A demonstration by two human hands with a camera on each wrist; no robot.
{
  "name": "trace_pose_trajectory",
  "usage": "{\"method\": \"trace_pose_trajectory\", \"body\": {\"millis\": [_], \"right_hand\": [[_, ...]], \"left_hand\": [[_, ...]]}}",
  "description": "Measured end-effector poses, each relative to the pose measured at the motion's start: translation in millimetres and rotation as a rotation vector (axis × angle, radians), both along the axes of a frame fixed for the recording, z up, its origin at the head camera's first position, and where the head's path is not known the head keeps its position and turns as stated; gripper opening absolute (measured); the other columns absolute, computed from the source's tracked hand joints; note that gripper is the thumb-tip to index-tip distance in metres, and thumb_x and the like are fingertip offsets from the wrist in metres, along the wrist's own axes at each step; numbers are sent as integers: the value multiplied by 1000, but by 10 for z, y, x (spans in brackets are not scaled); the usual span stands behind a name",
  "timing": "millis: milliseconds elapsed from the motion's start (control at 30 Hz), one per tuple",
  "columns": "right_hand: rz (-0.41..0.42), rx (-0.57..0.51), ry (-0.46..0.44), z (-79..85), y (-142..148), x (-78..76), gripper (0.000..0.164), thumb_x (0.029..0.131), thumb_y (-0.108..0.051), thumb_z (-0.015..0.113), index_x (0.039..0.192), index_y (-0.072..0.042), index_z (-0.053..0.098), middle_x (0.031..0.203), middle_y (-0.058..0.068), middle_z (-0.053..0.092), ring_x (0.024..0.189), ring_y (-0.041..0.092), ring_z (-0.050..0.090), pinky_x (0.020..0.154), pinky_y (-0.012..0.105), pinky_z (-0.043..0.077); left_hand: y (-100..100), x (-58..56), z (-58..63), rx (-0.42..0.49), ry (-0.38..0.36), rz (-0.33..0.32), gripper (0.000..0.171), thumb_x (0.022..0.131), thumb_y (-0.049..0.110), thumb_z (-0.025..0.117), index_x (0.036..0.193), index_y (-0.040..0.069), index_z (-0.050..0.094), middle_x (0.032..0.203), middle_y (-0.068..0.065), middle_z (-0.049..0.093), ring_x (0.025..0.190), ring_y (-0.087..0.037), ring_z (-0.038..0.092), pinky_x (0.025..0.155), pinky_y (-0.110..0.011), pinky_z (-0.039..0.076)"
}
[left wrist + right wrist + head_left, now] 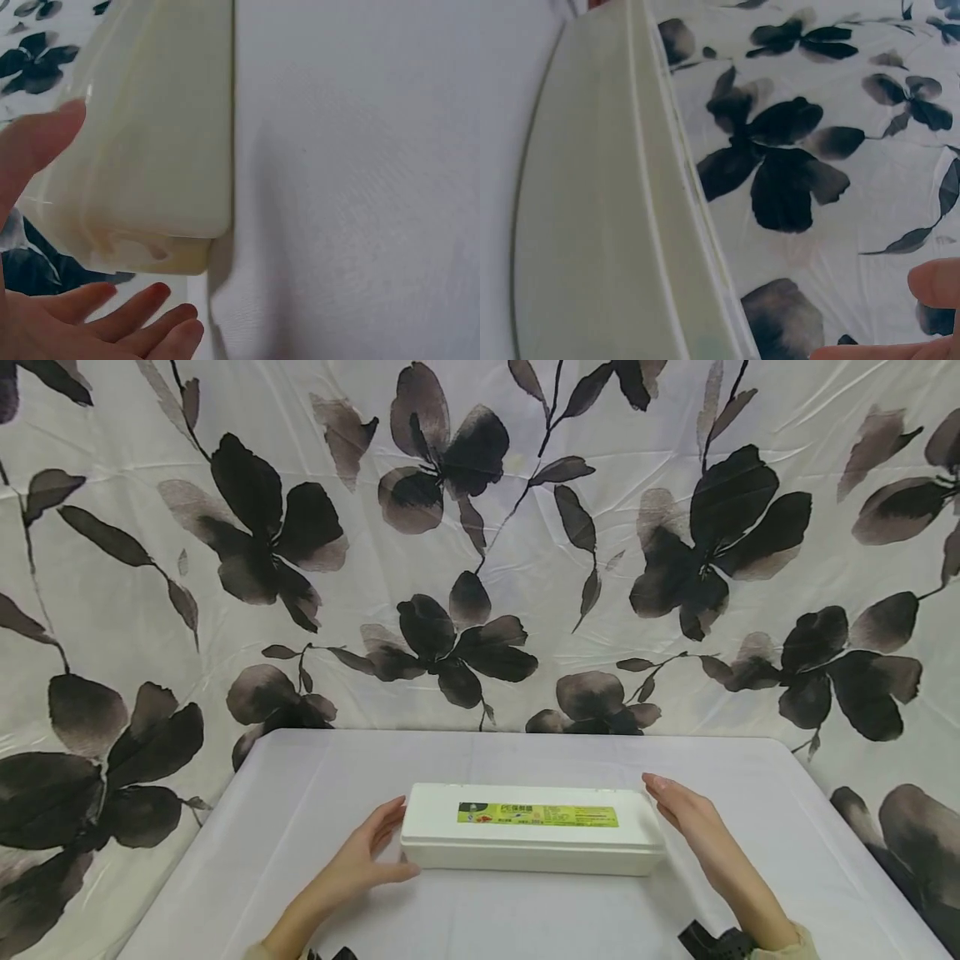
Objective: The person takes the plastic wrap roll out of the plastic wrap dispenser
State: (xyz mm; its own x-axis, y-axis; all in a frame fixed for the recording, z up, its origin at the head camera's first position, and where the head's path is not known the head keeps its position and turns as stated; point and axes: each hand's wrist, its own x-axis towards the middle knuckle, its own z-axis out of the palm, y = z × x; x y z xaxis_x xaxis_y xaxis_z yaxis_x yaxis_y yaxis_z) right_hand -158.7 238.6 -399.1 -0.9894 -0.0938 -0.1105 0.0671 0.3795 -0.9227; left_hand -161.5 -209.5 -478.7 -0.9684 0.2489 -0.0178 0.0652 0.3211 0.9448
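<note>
A long white cling film box (pixel 525 857) lies on the table, its lid down and a yellow-green label (pixel 537 815) on top. My left hand (pixel 356 860) is at its left end, thumb by the front corner and fingers spread along the side. In the left wrist view, the relaxed fingers of that hand (pixel 112 322) are apart from the end of the box (pixel 165 150). My right hand (pixel 701 835) stands at the right end with extended fingers, the tips near the back corner. The right wrist view has only part of this hand (pixel 936 289) at its lower right edge.
The table (pixel 360 760) has a white cover and rounded back corners. Behind and beside it hangs white cloth (pixel 555 577) with dark flowers. A black strap (pixel 716 941) is on the right wrist, below a pale sleeve (pixel 795 947).
</note>
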Motion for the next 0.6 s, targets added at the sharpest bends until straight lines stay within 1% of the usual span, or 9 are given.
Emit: {"method": "trace_pose_trajectory", "body": {"millis": [133,267,333,433,500,600], "right_hand": [[-32,8,35,23,-107,-67,64,107,-42,39,149,5,35,154,24,35,146,39,25,116,52,22],[-46,4,50,32,-202,-123,59,107,-40,41,148,3,40,153,22,38,146,39,24,115,60,17],[-44,-5,59,31,-247,-151,58,107,-39,42,147,2,41,153,21,40,146,38,24,115,60,16],[-40,-33,76,30,-314,-198,56,106,-37,44,146,2,43,150,21,43,144,36,29,116,58,17],[-34,-58,87,29,-361,-233,55,106,-36,45,145,2,44,149,20,44,143,35,32,116,56,17],[-26,-88,103,32,-415,-285,53,106,-35,46,144,3,46,147,21,47,141,34,36,116,54,19]], "left_hand": [[9,-94,-98,28,22,-26,111,66,11,93,154,6,26,157,-18,31,146,-35,27,116,-43,21],[15,-183,-170,50,49,-41,111,65,12,94,154,6,26,157,-17,31,146,-35,26,116,-44,21],[26,-224,-191,63,59,-53,111,66,13,93,154,5,26,157,-17,31,146,-35,25,116,-46,21],[45,-268,-210,92,67,-72,111,67,12,92,154,3,25,157,-19,31,146,-37,25,116,-47,21],[55,-288,-223,110,71,-76,112,66,10,92,154,3,24,156,-18,33,145,-37,27,116,-42,23],[74,-322,-264,120,88,-78,113,65,9,93,155,4,24,156,-17,34,144,-37,29,113,-29,25]]}}
